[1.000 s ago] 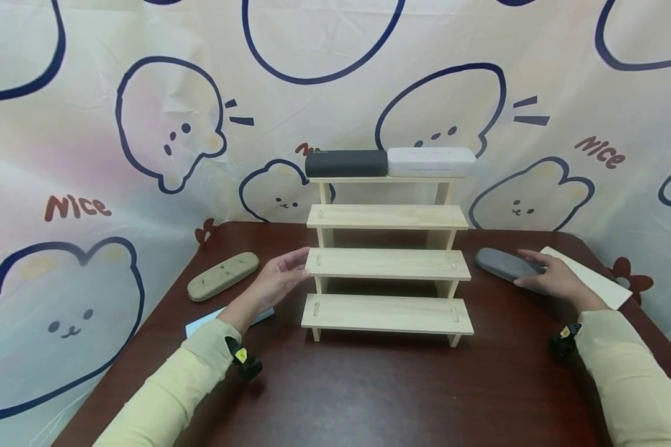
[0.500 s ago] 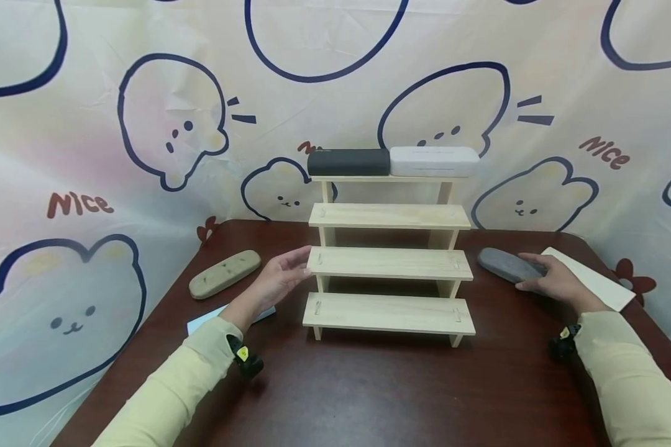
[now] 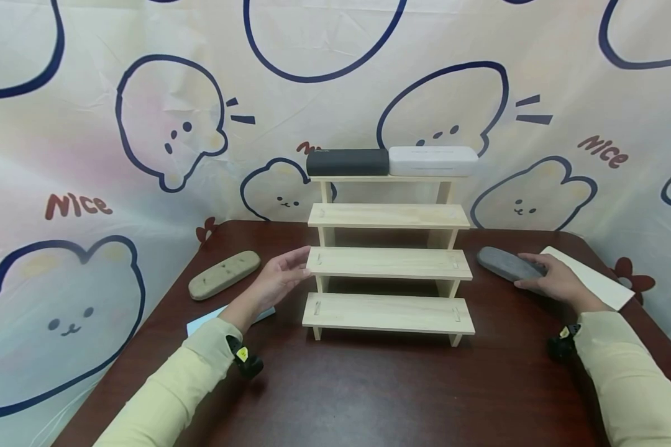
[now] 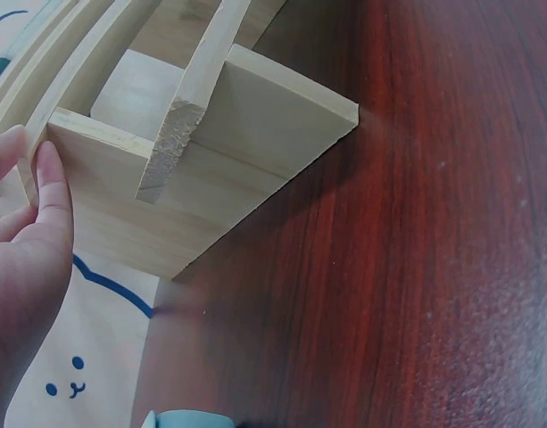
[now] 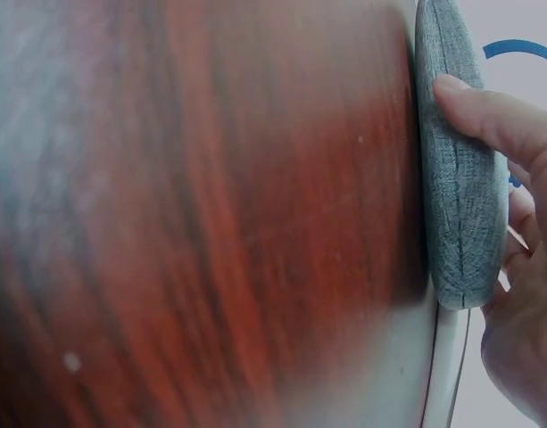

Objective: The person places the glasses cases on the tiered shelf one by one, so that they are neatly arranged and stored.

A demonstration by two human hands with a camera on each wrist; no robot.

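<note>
A pale wooden stepped display rack (image 3: 390,263) stands in the middle of the table. My left hand (image 3: 279,276) pinches the left end of its second board from the bottom; the left wrist view shows thumb and fingers on either side of the board (image 4: 43,125). On the right, my right hand (image 3: 556,282) holds a grey fabric glasses case (image 3: 507,264) by its near end. In the right wrist view the thumb lies on the seamed side of the grey glasses case (image 5: 458,178), with the other fingers partly hidden behind it.
On the rack's top board sit a black case (image 3: 348,162) and a white case (image 3: 433,161), end to end. A beige case (image 3: 224,275) lies at left near a light blue item (image 3: 205,321). A white flat item (image 3: 587,277) lies beyond my right hand. Patterned cloth (image 3: 190,149) hangs behind.
The fingers of my right hand have closed in on the grey glasses case. My left hand has stayed at the rack's board, and the rack and other cases have kept their places.
</note>
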